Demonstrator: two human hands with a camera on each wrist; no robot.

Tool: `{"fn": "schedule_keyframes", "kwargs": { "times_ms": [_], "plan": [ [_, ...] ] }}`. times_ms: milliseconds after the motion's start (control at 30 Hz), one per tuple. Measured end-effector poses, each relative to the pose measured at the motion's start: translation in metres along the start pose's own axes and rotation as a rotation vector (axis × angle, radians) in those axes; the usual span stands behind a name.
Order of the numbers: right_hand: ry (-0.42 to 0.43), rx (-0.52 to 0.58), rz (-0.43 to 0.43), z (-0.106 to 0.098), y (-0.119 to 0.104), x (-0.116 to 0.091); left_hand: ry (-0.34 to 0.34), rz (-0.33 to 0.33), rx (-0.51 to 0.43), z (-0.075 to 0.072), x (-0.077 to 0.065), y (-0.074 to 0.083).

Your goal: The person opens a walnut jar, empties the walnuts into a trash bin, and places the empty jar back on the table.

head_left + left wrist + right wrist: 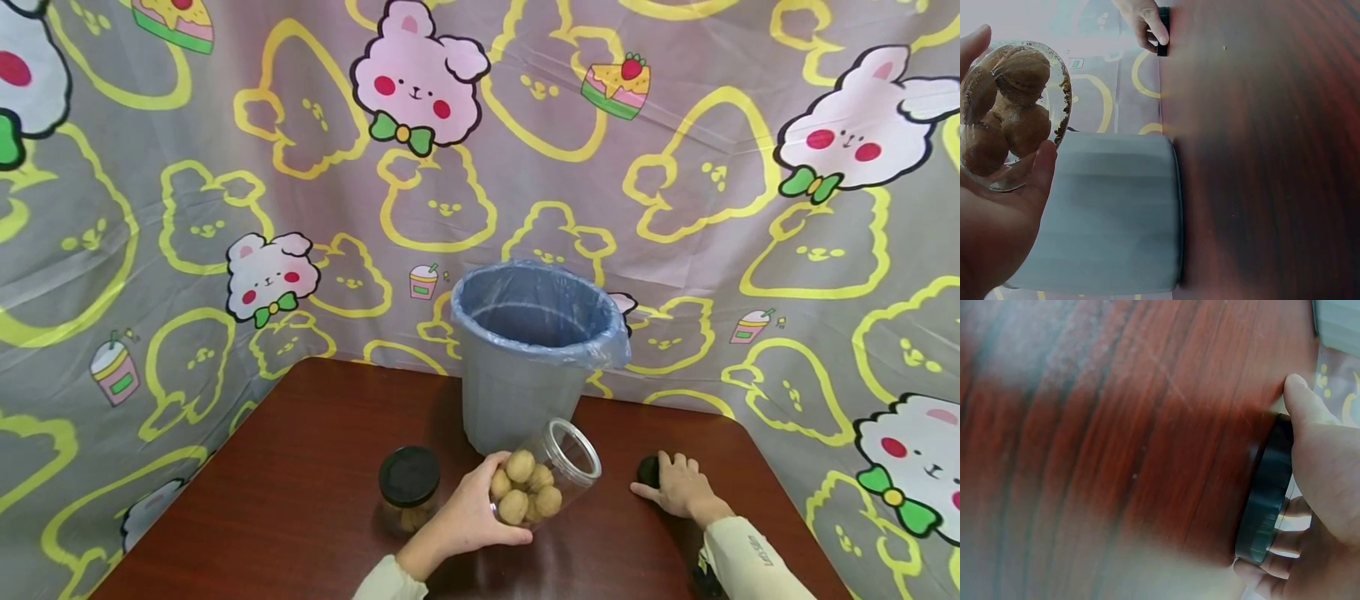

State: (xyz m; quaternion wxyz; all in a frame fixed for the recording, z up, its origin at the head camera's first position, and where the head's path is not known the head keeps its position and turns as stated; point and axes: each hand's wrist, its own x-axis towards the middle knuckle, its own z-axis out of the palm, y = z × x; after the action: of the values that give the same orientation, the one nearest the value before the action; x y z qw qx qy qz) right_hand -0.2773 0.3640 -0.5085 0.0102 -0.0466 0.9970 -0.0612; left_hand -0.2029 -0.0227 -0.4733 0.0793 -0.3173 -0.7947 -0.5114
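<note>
My left hand [476, 504] grips a clear jar [570, 467] around its lower part. The jar has no lid on it and tilts with its mouth up to the right. Several walnuts [525, 487] lie in its bottom; the left wrist view shows walnuts [1019, 103] through the jar's base. At the right, my right hand [686, 487] holds a round black lid [1266, 494] by its rim, thumb on one side and fingers on the other. The lid lies flat on the table.
A grey bin [517, 392] with a blue plastic liner [615, 346] stands behind the tilted jar. Left of my left hand stands another jar with a black lid [408, 477] and brown contents. The dark red table [315, 467] meets a patterned cloth [315, 208] behind.
</note>
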Motion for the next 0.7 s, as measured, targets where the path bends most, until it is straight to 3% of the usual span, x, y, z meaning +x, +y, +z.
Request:
{"fn": "schedule_keyframes", "kwargs": {
  "times_ms": [433, 700],
  "plan": [
    [0.008, -0.001, 0.005, -0.003, -0.002, -0.002, 0.008, 0.015, -0.011, -0.007, 0.003, 0.008],
    [-0.024, 0.074, 0.039, -0.007, 0.000, -0.002, 0.029, 0.040, 0.008, -0.021, 0.006, 0.017]
  ]
}}
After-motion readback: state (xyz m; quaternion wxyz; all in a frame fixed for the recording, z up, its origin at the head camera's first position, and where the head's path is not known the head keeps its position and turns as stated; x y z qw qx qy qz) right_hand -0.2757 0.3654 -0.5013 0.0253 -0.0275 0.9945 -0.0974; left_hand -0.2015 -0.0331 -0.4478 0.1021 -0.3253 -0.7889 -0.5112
